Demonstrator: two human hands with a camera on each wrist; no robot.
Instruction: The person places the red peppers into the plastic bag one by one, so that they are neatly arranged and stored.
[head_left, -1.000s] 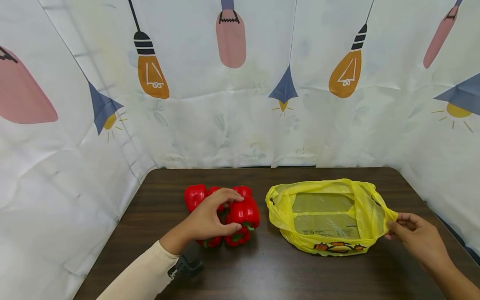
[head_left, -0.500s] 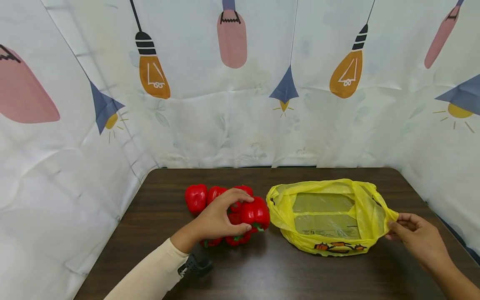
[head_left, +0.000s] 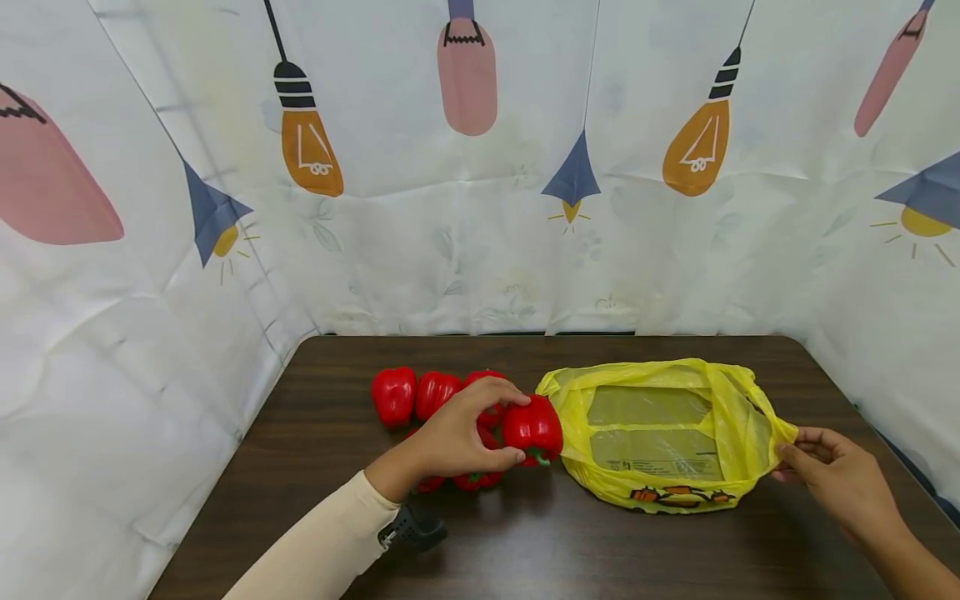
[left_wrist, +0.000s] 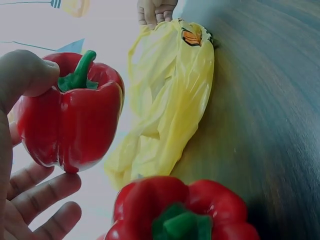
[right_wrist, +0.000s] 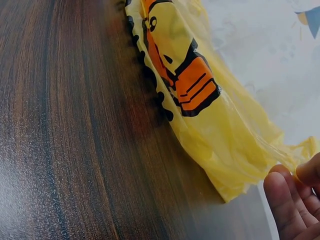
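Step in hand, judged: carrying red pepper (head_left: 533, 428) toward yellow bag (head_left: 660, 433).
Left hand (head_left: 461, 429) clenched round pepper, thumb by green stem, fingers beneath; pepper lifted off table (head_left: 315, 392), just beside bag's near rim.
Right hand (head_left: 836, 475) pinched bag's far edge, mouth held wide.
Next, judged: short travel over rim, then release inside.
Remaining peppers (head_left: 416, 394) behind grip; open tabletop below; curtain (head_left: 480, 208) well apart.
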